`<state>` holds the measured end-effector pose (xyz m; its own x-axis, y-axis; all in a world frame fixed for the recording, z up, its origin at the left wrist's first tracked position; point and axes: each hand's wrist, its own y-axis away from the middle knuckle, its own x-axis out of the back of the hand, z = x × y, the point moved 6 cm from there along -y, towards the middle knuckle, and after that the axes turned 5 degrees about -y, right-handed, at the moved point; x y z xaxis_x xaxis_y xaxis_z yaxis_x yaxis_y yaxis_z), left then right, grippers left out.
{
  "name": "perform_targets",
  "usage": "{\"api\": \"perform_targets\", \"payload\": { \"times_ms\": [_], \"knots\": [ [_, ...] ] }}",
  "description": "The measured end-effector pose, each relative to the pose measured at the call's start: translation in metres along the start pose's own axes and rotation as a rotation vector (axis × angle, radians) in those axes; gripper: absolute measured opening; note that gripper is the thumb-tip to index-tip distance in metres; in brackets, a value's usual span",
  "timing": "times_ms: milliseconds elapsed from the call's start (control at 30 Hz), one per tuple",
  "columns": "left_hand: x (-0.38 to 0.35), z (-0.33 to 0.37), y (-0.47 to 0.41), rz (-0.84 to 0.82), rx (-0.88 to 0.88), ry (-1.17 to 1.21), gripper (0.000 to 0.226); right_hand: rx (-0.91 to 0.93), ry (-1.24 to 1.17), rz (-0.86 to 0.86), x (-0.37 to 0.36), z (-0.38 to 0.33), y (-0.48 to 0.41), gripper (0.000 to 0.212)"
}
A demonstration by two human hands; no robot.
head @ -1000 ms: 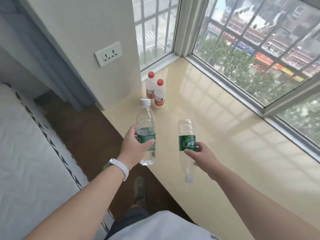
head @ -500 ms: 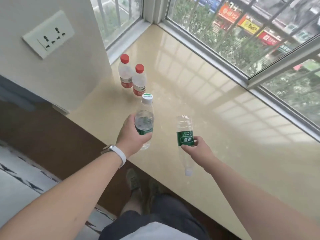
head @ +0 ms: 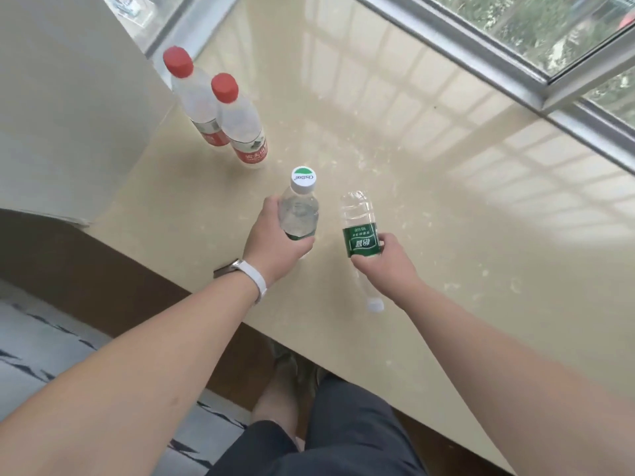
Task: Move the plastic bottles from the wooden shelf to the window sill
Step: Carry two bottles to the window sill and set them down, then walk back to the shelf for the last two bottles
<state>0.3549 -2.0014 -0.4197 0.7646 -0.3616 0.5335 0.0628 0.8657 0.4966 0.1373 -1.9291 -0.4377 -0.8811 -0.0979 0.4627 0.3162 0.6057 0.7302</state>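
Observation:
My left hand [head: 275, 240] grips an upright clear bottle with a white cap [head: 299, 204] and green label, held over the glossy beige window sill [head: 429, 201]. My right hand [head: 381, 261] grips a second green-labelled bottle [head: 359, 228] upside down, its white cap pointing toward me and its base pointing away. Two red-capped bottles [head: 237, 121] with red labels stand side by side on the sill near the wall corner, beyond my left hand. The wooden shelf is out of view.
A white wall [head: 68, 115] borders the sill on the left. Metal window frames [head: 481, 53] run along the far and right sides. Below the sill edge are brown floor [head: 86, 262], a patterned mattress [head: 51, 345] and my feet.
The view has tilted down and closer to the sill. Both hands have carried their bottles forward over the sill toward the red-capped pair; the grips are unchanged.

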Motion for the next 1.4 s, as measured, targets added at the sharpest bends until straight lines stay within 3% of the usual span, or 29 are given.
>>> {"api": "perform_targets", "payload": {
  "times_ms": [300, 467, 700, 1033, 1233, 1400],
  "knots": [
    [-0.012, -0.003, -0.013, 0.02, 0.017, -0.019, 0.069, 0.031, 0.035, -0.025, -0.006, 0.004, -0.026, 0.049],
    [-0.01, -0.005, 0.003, 0.0, 0.047, -0.009, 0.072, 0.036, 0.106, -0.031, -0.003, 0.002, -0.018, 0.08],
    [0.008, -0.002, 0.028, -0.008, 0.007, -0.034, 0.078, 0.135, 0.234, -0.04, 0.011, -0.013, 0.015, 0.068],
    [0.05, 0.02, 0.101, -0.056, -0.155, -0.222, 0.07, 0.389, 0.623, 0.094, 0.054, -0.037, 0.114, 0.055],
    [0.069, 0.028, 0.144, -0.06, -0.252, -0.347, 0.055, 0.417, 0.711, 0.199, 0.067, -0.032, 0.172, 0.056],
    [0.074, 0.054, 0.17, -0.073, -0.466, -0.45, 0.048, 0.373, 0.678, 0.28, 0.074, -0.019, 0.209, 0.057]
  ]
}}
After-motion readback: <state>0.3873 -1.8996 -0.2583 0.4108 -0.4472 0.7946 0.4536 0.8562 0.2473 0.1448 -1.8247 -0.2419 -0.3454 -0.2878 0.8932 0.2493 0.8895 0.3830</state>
